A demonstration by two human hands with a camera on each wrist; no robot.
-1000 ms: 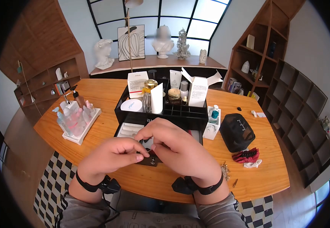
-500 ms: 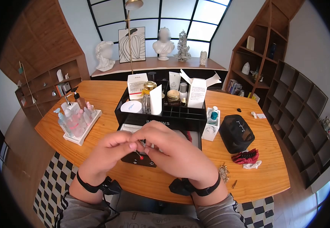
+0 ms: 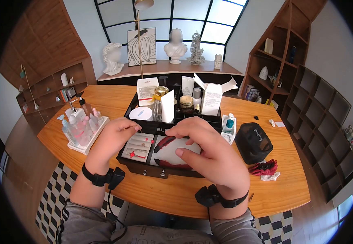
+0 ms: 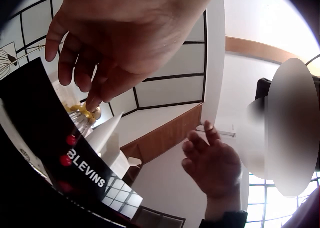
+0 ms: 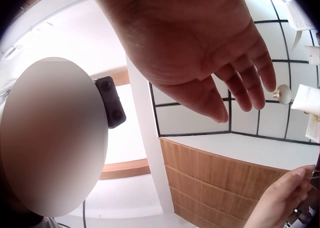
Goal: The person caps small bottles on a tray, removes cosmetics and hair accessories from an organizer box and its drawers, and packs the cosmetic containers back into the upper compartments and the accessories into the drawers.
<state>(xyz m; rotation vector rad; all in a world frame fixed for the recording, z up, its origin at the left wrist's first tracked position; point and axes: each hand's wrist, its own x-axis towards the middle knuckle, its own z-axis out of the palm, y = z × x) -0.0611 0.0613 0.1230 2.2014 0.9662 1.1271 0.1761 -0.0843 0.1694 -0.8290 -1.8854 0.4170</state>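
My left hand [image 3: 121, 132] is above the left side of a pulled-out drawer [image 3: 134, 167], thumb and forefinger pinching a thin strand. In the right wrist view, that hand [image 5: 280, 200] shows the fine strand at its fingertips. The drawer's left part has pale padded rolls with red-beaded jewellery [image 3: 136, 154] on them. Over its right part, my right hand [image 3: 209, 152] has fingers loosely bent and thumb apart, gripping nothing. Beneath it is a dark red curved piece with a black end [image 3: 164, 144]; a second red-and-black piece [image 3: 172, 164] lies nearer the front.
A black organizer [image 3: 192, 120] behind the drawer holds bottles, jars and boxes. To the left is a white tray [image 3: 83, 150] of bottles. At right stand a white holder [image 3: 228, 136] and a black case [image 3: 253, 142], with a red hair clip [image 3: 263, 166] nearby.
My hands have come apart: the left moved left and up with the strand, the right moved right. The drawer's contents, hidden before, now show between them.
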